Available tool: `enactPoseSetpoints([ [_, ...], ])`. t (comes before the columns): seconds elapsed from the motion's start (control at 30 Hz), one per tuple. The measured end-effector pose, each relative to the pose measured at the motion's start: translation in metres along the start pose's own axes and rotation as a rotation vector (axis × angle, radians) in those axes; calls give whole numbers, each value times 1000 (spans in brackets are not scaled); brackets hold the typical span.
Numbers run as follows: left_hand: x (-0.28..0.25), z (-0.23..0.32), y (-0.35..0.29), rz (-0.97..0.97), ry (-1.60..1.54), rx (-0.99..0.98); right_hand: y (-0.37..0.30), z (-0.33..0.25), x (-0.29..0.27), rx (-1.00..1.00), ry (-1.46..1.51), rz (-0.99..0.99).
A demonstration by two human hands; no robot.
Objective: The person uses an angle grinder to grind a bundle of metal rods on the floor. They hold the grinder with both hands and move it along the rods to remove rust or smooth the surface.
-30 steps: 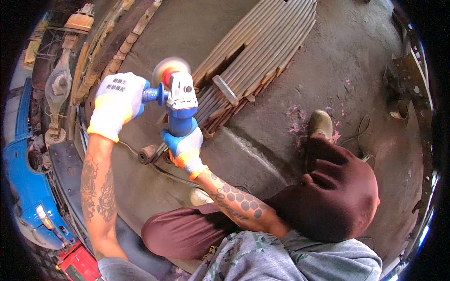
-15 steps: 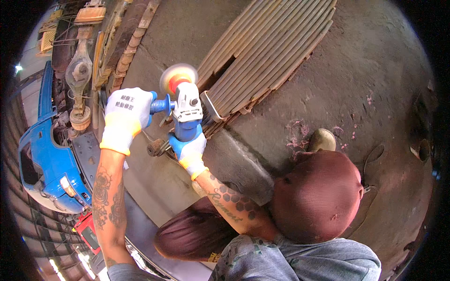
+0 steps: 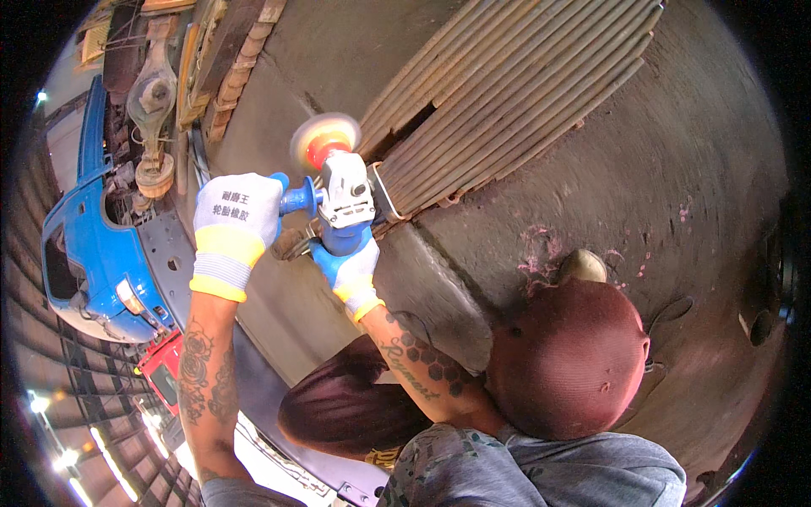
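Note:
An angle grinder with a blue body and a silver-grey head is held in front of me by both hands. Its round disc, orange at the centre, is blurred as if spinning. My left hand, in a white, blue and yellow glove, is closed round the blue side handle. The gloved right hand wraps round the grinder's body from below. Just right of the disc lies a large stack of rusty leaf springs, bound by a metal clamp. Whether the disc touches the metal cannot be made out.
My bent knees and a shoe are at the lower right. A blue truck cab and a vehicle axle stand at the left. A thin cable lies on the grey floor at the right.
The view has shifted, so the leaf springs show larger and farther right. My left hand sits slightly lower and to the right. Both hands keep their hold on the grinder, its disc still blurred.

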State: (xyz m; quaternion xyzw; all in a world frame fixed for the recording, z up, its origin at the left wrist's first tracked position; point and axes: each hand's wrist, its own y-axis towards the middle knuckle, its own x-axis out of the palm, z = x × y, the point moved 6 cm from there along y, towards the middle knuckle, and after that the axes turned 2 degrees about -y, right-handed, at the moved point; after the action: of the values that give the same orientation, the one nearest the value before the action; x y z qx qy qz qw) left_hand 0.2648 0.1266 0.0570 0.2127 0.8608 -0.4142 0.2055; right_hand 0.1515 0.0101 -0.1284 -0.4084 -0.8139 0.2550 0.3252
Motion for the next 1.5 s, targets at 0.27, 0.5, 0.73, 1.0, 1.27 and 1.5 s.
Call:
enactPoseSetpoints([
  [0.27,5,1,1,-57,-18,-24,3,-1,-4,101,41,-88],
  [0.5,-2,6,-5,-11,2,2,-4,-15,-4,11,129,-58],
  [0.73,-8,13,-5,70,38,56,-1,3,-2,-90,148,1],
  [1.0,2,1,-12,130,7,19,2,3,0,-97,97,-44],
  [1.27,1,2,-8,67,20,-6,0,10,0,-62,130,-37],
  [1.5,-12,8,-5,69,45,8,2,2,-2,-102,126,-18],
])
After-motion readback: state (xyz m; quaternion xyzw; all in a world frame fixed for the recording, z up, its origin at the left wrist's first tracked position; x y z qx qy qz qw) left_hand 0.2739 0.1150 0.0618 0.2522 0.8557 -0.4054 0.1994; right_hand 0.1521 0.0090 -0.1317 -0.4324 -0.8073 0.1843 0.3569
